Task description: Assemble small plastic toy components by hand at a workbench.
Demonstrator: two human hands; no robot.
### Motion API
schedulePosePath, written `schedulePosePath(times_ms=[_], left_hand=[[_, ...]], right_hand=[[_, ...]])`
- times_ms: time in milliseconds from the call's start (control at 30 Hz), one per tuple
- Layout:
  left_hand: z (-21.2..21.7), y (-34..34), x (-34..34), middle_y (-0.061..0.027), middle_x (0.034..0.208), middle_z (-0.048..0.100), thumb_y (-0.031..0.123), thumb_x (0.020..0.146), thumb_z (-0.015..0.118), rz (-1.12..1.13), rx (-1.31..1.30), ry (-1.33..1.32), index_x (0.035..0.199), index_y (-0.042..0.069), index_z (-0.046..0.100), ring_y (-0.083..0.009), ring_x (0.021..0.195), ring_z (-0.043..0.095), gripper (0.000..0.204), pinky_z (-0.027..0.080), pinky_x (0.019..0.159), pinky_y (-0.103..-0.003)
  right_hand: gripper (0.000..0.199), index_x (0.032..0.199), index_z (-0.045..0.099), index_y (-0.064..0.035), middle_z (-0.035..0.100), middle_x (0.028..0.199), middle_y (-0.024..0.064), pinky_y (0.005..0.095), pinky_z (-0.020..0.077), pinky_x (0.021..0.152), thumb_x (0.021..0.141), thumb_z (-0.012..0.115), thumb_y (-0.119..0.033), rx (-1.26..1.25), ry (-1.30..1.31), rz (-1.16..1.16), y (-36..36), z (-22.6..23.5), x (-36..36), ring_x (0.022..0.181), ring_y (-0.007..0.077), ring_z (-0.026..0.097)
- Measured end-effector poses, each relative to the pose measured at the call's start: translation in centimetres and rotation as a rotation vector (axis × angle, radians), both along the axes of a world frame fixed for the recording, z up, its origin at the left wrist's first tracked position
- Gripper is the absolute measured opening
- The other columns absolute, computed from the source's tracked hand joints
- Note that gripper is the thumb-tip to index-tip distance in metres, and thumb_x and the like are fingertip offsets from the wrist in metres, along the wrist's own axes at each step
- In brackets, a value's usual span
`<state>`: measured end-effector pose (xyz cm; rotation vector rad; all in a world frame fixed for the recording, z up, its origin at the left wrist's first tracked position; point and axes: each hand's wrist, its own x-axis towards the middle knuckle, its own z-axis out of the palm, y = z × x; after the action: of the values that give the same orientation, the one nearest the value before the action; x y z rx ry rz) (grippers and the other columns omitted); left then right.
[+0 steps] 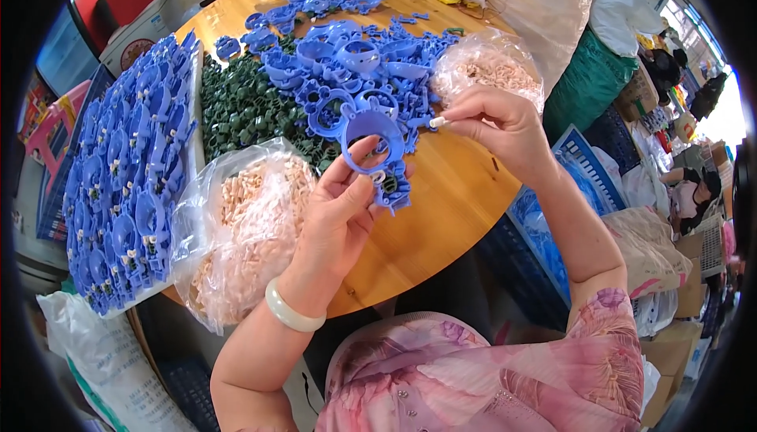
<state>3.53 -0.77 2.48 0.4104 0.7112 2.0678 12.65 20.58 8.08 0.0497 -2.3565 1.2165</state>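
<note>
My left hand (341, 199) is closed on a blue plastic part (374, 134), holding it upright over the near side of the table. The part has a large open ring at the top. A dark green piece and a small whitish piece sit on its lower end, beside my thumb. To the right, my right hand (505, 128) pinches a small cream-white plastic piece (438, 122) between thumb and fingertips. A blue bit shows right at that piece's tip; whether they touch, I cannot tell. The two hands are apart.
Blue parts (339, 50) and dark green pieces (244, 97) are heaped on the round wooden table (449, 195). Clear bags of small pale pieces stand left (264, 203) and right (490, 69). A board of blue parts (130, 172) lies far left; a blue crate (587, 164) stands right.
</note>
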Motion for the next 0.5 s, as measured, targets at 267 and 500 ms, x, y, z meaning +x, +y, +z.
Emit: schedulePosePath(times_ms=[267,500], left_hand=[[0.3,-0.1,0.3,-0.0142,0.124,0.051,0.006,0.086,0.059,0.018,0.028,-0.012,0.131,0.0,0.039,-0.0284,0.111,0.055,0.05,0.048,0.091,-0.035],[0.2,-0.1,0.3,-0.0137,0.123,0.052,0.004,0.085,0.059,0.011,0.045,-0.014,0.131,0.0,0.039,-0.0261,0.111,0.055,0.05,0.049,0.091,-0.035]], right_hand=[[0.01,0.087,0.064,-0.0032,0.063,0.083,0.0073,0.0268,0.0483,0.066,0.078,0.066,-0.001,0.243,0.189,0.022,-2.5,-0.5,0.1,0.077,0.0186,0.062],[0.011,0.087,0.064,-0.0027,0.063,0.084,0.0085,0.03,0.0495,0.069,0.077,0.063,0.001,0.419,0.177,0.024,-3.8,-0.1,0.5,0.08,0.0245,0.062]])
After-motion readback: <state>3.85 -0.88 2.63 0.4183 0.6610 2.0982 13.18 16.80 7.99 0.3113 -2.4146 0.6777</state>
